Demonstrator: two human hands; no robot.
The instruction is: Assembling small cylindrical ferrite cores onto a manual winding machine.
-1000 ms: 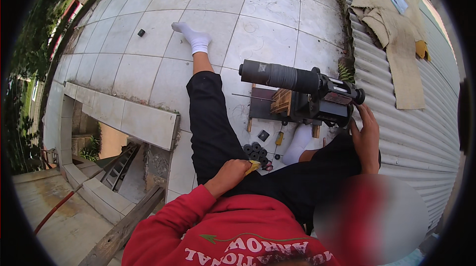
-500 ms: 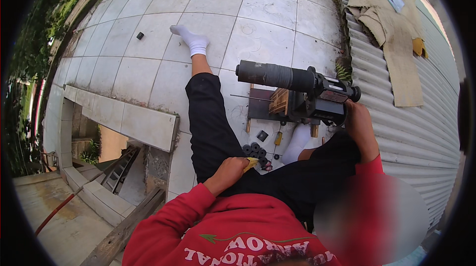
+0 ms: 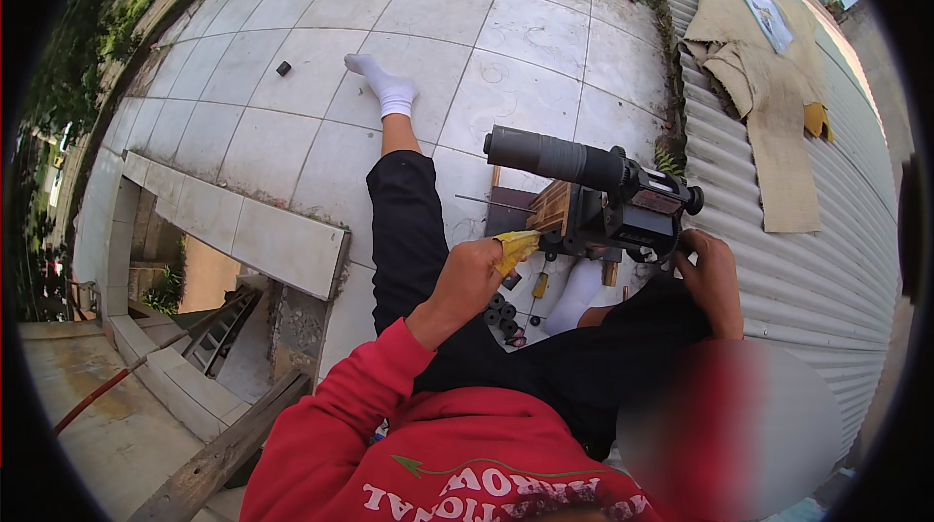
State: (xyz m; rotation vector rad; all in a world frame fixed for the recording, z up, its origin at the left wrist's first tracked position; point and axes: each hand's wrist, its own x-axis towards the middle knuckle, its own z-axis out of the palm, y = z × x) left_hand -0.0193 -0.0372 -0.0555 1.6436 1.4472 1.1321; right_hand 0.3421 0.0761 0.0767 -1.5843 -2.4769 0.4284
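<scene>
A black machine (image 3: 637, 216) with a long grey tape-wrapped cylinder (image 3: 555, 154) stands between my legs, beside a slatted wooden block (image 3: 552, 206). A thin metal rod sticks out to the left of the block. My left hand (image 3: 467, 279) pinches a folded yellow sheet (image 3: 518, 247), its tip at the block's lower edge. Whether it is cloth or paper I cannot tell. My right hand (image 3: 712, 274) is at the machine's lower right side, fingers curled toward it; what they grip is hidden. Small black ring-shaped pieces (image 3: 503, 316) are heaped below the left hand.
A yellow-handled tool (image 3: 540, 286) lies beside my right foot. A small black piece (image 3: 283, 68) rests on the tiles at the far left. Left of my leg is an opening with a ladder (image 3: 216, 339). Corrugated roofing (image 3: 720, 123) bearing beige cloth (image 3: 778, 152) runs along the right.
My left hand has moved up and right from my lap, bringing the yellow sheet to the wooden block. My right hand has dropped lower along the machine's right side. The view has shifted slightly.
</scene>
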